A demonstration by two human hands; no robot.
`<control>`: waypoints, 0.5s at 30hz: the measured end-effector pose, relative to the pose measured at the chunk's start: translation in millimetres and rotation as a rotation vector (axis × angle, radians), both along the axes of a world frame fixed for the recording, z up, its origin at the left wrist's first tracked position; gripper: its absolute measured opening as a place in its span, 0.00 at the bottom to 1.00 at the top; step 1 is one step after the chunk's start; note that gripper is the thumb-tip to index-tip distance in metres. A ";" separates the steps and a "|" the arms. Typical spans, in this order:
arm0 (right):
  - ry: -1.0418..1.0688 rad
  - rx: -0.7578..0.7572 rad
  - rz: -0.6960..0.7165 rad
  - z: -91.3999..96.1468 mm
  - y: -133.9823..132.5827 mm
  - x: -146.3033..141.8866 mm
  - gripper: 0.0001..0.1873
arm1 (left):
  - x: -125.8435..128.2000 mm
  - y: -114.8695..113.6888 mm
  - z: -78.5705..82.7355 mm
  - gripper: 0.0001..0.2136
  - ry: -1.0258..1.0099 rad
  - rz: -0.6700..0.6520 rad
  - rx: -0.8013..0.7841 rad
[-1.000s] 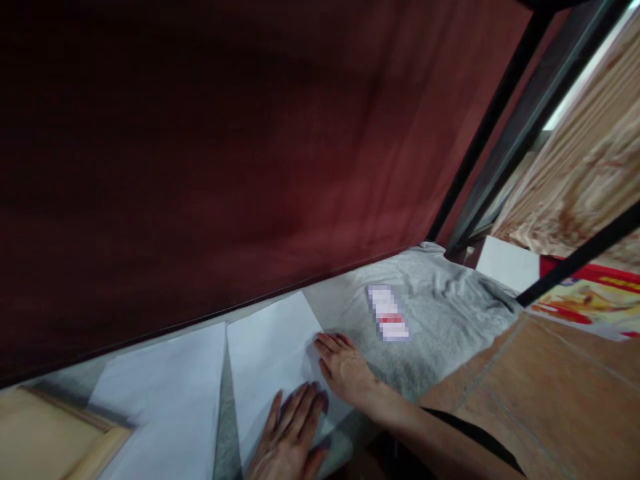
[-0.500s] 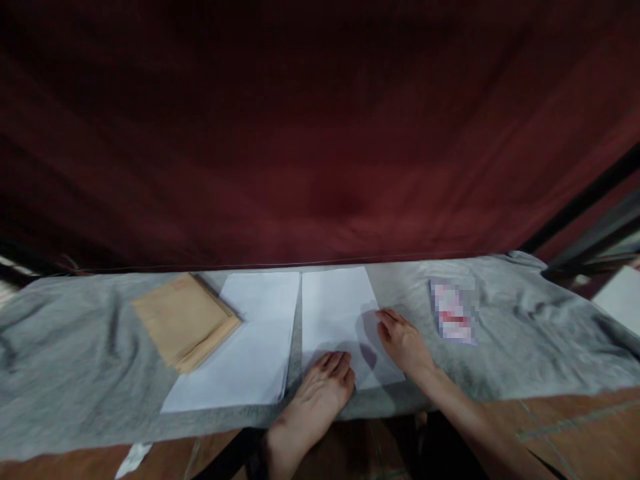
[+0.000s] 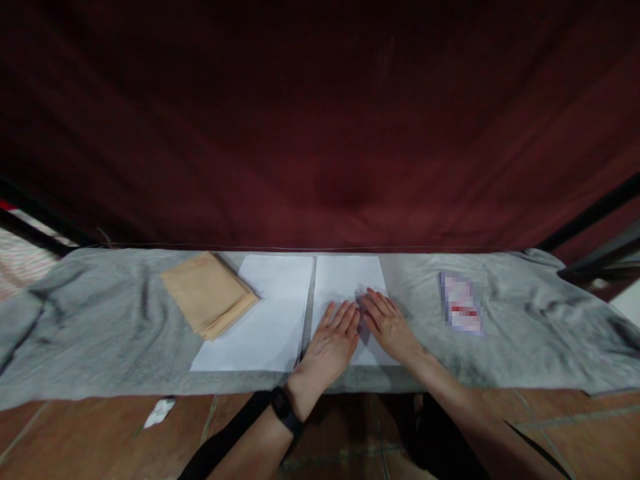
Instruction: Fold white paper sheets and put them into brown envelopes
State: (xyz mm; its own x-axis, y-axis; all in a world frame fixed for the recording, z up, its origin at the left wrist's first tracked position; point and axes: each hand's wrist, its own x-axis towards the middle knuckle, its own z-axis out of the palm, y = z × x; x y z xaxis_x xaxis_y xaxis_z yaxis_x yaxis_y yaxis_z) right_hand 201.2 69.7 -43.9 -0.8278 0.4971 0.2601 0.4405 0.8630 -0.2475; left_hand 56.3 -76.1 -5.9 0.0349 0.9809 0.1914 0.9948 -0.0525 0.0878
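Note:
My left hand (image 3: 331,341) and my right hand (image 3: 387,323) lie flat side by side on a white sheet of paper (image 3: 350,277), fingers stretched out and holding nothing. A second white sheet (image 3: 267,313) lies just to its left. Both sheets rest on a grey cloth (image 3: 100,320). A black watch is on my left wrist.
A stack of tan envelopes (image 3: 207,293) overlaps the left sheet's far corner. A small blurred card (image 3: 463,303) lies on the cloth to the right. A dark red curtain (image 3: 320,120) hangs behind. Brown tiled floor (image 3: 75,433) with a white scrap (image 3: 159,412) lies in front.
The view swung left and levelled out, bringing the envelopes and whole cloth into sight. Both hands slid forward onto the middle of the right sheet and now lie close together.

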 end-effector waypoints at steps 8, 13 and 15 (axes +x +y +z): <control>-0.078 0.085 0.014 -13.9 -3.4 -0.6 0.27 | 6.0 10.2 -27.8 0.24 0.094 0.033 -0.052; -0.081 0.094 -0.001 -14.5 10.2 5.6 0.26 | 10.4 10.0 -28.1 0.24 0.108 0.033 -0.054; -0.060 0.093 -0.053 -13.6 14.4 6.6 0.26 | 10.5 10.2 -28.7 0.24 0.097 0.030 -0.068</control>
State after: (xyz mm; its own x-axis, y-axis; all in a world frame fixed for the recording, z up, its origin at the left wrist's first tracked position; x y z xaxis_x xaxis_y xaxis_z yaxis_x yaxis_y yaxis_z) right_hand 207.8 84.0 -57.5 -0.8167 0.5165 0.2575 0.4975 0.8562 -0.1394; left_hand 66.8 -65.9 -34.6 0.0202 0.9924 0.1214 0.9998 -0.0197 -0.0061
